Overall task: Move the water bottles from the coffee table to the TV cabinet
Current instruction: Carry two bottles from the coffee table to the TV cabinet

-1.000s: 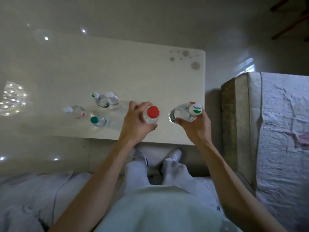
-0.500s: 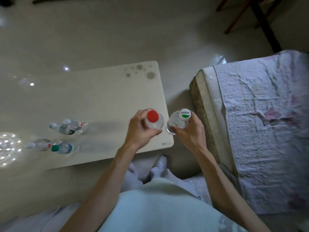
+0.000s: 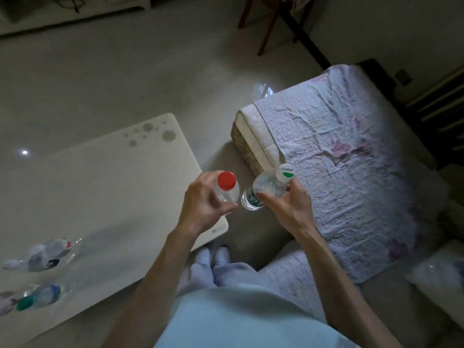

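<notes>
Since the earlier pictures, both held bottles have been carried off the counter's [image 3: 105, 197] right end, and the bottles left behind have slid toward the lower left of the view. A red-capped bottle [image 3: 226, 188] is held upright in the left hand [image 3: 204, 204], whose fingers [image 3: 216, 200] are wrapped around its clear body; it is seen over the counter's right edge. A white-capped bottle [image 3: 267, 188], with a green mark on its cap, is gripped in the right hand [image 3: 286, 205], the thumb pressed against its side and the fingers closed behind it; it is tilted, cap toward the right, and is held over the floor between the counter and a sofa [image 3: 339, 167] covered by a quilted cloth. The two held bottles are just beside each other, not clearly touching. On the counter's left part, several more bottles [image 3: 45, 254] are seen blurred, among them a green-capped bottle [image 3: 37, 300]. Whether these stand or lie cannot be told. Feet in pale socks [image 3: 211, 257] are seen below the hands.
</notes>
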A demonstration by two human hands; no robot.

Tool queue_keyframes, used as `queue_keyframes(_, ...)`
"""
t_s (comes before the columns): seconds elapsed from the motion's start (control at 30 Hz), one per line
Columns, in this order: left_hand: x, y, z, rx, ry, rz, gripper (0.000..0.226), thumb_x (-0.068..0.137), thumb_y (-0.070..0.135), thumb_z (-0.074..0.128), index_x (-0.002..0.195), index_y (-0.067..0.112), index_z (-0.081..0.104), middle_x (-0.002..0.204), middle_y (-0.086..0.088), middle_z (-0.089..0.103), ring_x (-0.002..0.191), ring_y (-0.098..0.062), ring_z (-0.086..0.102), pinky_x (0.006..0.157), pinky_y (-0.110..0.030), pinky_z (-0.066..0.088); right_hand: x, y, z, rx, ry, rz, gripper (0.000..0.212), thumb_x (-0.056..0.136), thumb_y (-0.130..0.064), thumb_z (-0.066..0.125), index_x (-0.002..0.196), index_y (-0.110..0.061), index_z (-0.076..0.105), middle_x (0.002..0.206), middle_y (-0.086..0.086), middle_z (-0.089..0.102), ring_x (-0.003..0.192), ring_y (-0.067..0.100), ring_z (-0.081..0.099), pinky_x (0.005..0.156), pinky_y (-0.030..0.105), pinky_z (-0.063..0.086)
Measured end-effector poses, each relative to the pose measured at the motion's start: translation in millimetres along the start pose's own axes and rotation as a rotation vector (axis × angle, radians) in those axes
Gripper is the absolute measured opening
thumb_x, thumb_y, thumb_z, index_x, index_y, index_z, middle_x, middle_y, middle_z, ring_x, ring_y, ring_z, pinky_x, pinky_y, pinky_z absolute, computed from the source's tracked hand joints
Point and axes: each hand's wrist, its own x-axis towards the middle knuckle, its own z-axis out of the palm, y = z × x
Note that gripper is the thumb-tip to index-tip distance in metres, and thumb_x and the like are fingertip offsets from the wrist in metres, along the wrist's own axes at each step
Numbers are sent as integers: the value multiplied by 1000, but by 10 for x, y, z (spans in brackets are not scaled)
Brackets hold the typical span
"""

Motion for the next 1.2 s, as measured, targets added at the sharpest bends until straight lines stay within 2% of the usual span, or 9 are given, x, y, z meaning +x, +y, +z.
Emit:
queue_keyframes(0.2,211,106,219,61,-56,24,68,54,28,90,114,13,61,108,-4,64,93,-17,57,80,-23,43,-1,98,-250,-33,70,9,47,69,-39,83,106,-28,56,96,-6,65,84,-4,59,66,17,50)
queue_keyframes(0.33,365,240,360,88,-75,46,69,53,30,90,115,15,61,109,-3,64,90,-10,52,78,-21,40,118,224,-481,-45,128,41,50,67,-39,83,107,-22,58,100,-1,67,86,9,61,69,28,53)
queue_keyframes(0.47,558,445,572,111,-88,50,69,53,31,90,114,15,62,108,-3,64,94,-17,58,82,-27,47,326,366,-751,-66,138,-28,51,69,-40,82,109,-19,57,101,-1,64,90,15,61,70,26,54)
queue_keyframes(0.7,887,973,1088,30,-10,6,64,54,37,89,110,21,62,106,2,66,97,-16,61,87,-38,54,928,580,-1288,-36,74,-190,57,69,-40,83,114,-16,59,101,-3,63,89,13,60,71,23,48)
queue_keyframes(0.8,990,1273,1253,-43,51,-23,59,56,32,89,108,25,61,105,4,66,97,-13,63,87,-33,55,1176,636,-1501,-28,28,-237,62,69,-49,78,118,-16,59,106,-1,66,91,13,61,72,26,51)
queue_keyframes(0.9,1094,1523,1315,-70,94,-34,62,56,31,90,111,20,62,105,2,68,96,-13,64,84,-27,53,1415,645,-1660,-29,5,-260,67,70,-54,75,122,-17,56,111,0,66,95,14,62,73,33,56)
queue_keyframes(1.0,1223,1663,1292,-58,113,-32,57,55,27,91,106,24,65,97,9,69,90,-3,65,79,-18,52,1629,612,-1740,-17,3,-270,66,70,-54,75,120,-16,55,110,2,66,95,18,63,72,38,58)
queue_keyframes(1.07,1318,1699,1270,-46,147,-48,53,55,24,91,101,29,64,94,14,69,88,-1,64,77,-19,51,1775,570,-1756,-19,9,-257,68,70,-53,76,122,-15,55,111,3,67,96,17,65,72,35,59)
queue_keyframes(1.2,1480,1648,1179,-50,253,-134,55,53,25,91,102,27,66,96,8,71,92,-12,66,79,-23,51,2050,431,-1682,-61,-17,-268,74,66,-58,73,126,-19,54,115,1,68,99,16,66,77,39,59)
